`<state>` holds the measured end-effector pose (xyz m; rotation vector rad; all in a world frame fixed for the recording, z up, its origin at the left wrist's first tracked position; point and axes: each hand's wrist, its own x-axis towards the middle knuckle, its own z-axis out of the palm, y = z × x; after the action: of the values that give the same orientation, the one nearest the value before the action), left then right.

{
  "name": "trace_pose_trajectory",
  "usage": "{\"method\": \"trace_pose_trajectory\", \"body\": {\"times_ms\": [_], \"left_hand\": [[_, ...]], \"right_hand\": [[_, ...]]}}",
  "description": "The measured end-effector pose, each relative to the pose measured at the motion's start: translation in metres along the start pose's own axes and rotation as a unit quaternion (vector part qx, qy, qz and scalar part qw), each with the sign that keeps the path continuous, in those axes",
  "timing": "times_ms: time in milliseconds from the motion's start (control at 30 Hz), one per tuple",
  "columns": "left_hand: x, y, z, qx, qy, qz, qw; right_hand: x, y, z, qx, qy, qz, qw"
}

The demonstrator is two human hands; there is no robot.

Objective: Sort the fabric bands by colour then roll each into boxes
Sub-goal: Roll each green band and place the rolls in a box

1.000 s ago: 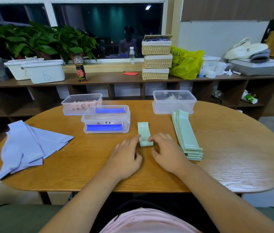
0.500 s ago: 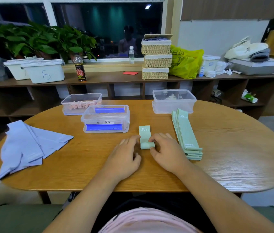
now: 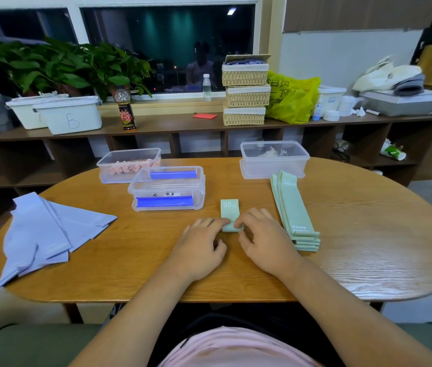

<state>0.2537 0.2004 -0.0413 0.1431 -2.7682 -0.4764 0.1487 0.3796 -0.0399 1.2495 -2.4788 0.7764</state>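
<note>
Across the wooden tabletop (image 3: 368,234), sorted colours are waiting while one green band is being rolled.
Lavender bands (image 3: 40,234) are lying fanned at the left edge and the green stack (image 3: 293,210) is sitting just beside the right hand (image 3: 265,242), each colour kept apart so rolling can go pile by pile. The lidded box (image 3: 168,188), the box of pink rolls (image 3: 127,165) and the far clear box (image 3: 273,158) are standing within reach, probably as destinations. Left hand (image 3: 199,247) and right hand are both gripping the coiled near end of the green band (image 3: 229,211), fingertips curling over it from either side to keep the coil tight. The thumbs are hidden, so their part is unclear. Its tail, marked 30, is lying flat, pointing away.
</note>
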Motion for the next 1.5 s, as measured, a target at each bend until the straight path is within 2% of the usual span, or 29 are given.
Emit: {"method": "trace_pose_trajectory", "body": {"times_ms": [100, 333, 633, 900, 1067, 1333, 1500], "left_hand": [[0.001, 0.001, 0.0, 0.001, -0.004, -0.008, 1.0], [-0.001, 0.001, 0.0, -0.029, 0.019, -0.026, 0.999], [-0.005, -0.001, 0.0, -0.05, 0.026, -0.035, 0.998], [-0.01, -0.001, -0.003, -0.051, 0.053, 0.027, 0.997], [-0.011, -0.001, -0.003, -0.037, 0.041, 0.073, 0.996], [-0.008, -0.001, -0.002, -0.03, 0.033, 0.031, 0.999], [-0.007, -0.001, 0.0, -0.015, 0.048, 0.031, 0.998]], "right_hand": [[0.001, 0.0, 0.001, -0.01, -0.009, -0.005, 1.0], [0.02, 0.006, 0.004, 0.023, -0.061, 0.049, 0.997], [0.018, 0.006, 0.009, 0.01, -0.032, 0.039, 0.999], [-0.006, 0.001, -0.002, 0.012, -0.043, 0.005, 0.999], [-0.005, 0.001, 0.0, 0.012, -0.042, 0.007, 0.999], [-0.006, 0.0, -0.002, 0.025, -0.002, -0.008, 1.0], [-0.003, 0.004, 0.0, 0.013, -0.017, -0.009, 1.0]]}}
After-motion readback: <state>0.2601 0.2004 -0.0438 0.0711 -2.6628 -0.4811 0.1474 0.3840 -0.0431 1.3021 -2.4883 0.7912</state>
